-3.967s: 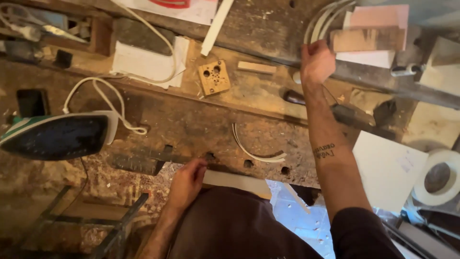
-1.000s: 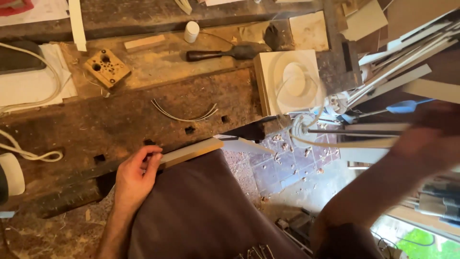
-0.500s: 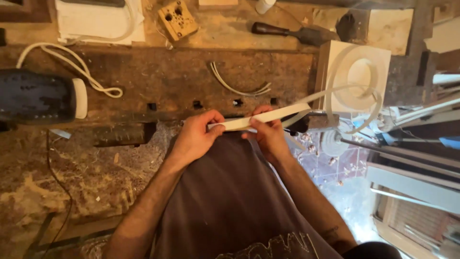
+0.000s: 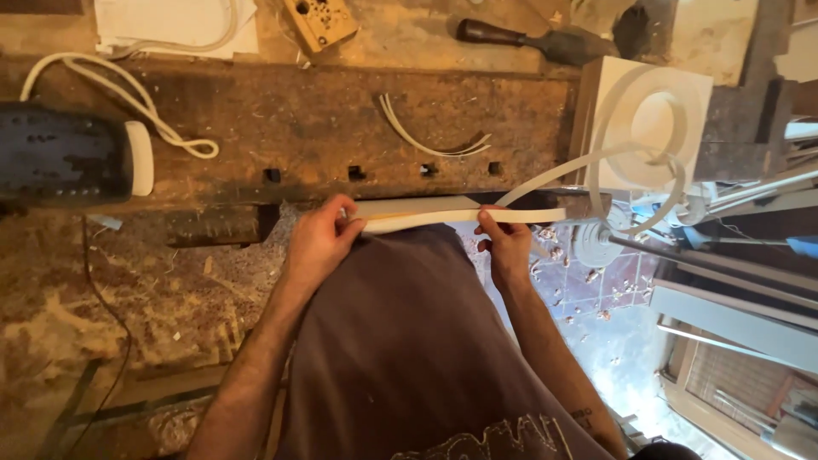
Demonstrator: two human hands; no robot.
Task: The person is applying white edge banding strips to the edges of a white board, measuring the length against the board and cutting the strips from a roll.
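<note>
My left hand [image 4: 322, 239] pinches the left end of a long white strip [image 4: 443, 215] held against the front edge of a worn wooden workbench [image 4: 290, 128]. My right hand [image 4: 504, 245] grips the same strip further right, thumb on top. From there the strip runs on as a thin white band [image 4: 596, 158] that curls up to a roll [image 4: 656, 119] lying on a white block at the bench's right end. A narrow wooden edge shows just under the strip between my hands.
An iron [image 4: 68, 153] with a white cord [image 4: 128, 94] lies at the bench's left. A drilled wooden block [image 4: 322, 20], a dark-handled chisel [image 4: 528, 38] and thin curved white offcuts [image 4: 426, 140] sit further back. Wood shavings cover the floor at left; metal rails lean at right.
My right hand has come back from the right side and joined the left on the strip. Both hands have spread apart along it, and the view has shifted closer.
</note>
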